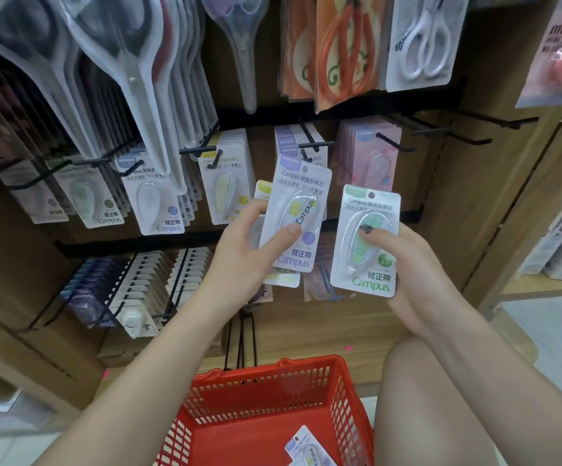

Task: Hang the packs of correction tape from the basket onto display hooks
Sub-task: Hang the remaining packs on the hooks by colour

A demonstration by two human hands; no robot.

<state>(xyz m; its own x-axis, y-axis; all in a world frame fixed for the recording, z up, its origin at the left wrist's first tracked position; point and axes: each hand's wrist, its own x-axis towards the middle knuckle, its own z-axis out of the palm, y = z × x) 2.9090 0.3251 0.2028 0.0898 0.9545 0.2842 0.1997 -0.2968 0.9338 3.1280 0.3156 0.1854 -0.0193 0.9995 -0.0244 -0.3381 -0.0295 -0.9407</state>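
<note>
Stiff card and light plastic: the purple pack [295, 216] is pinched in the left hand [246, 250], the green pack [367, 242] gripped in the right hand [410, 264]; likely easiest held low, leaving the hang-hole clear for hooks above.

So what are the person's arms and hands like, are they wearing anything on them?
Both forearms are bare up to the frame edge: no sleeves, gloves, watch or bracelets show. The left hand has short, unpainted nails and no rings visible. The right hand has a dark-painted thumbnail; its other nails are hidden.
</note>
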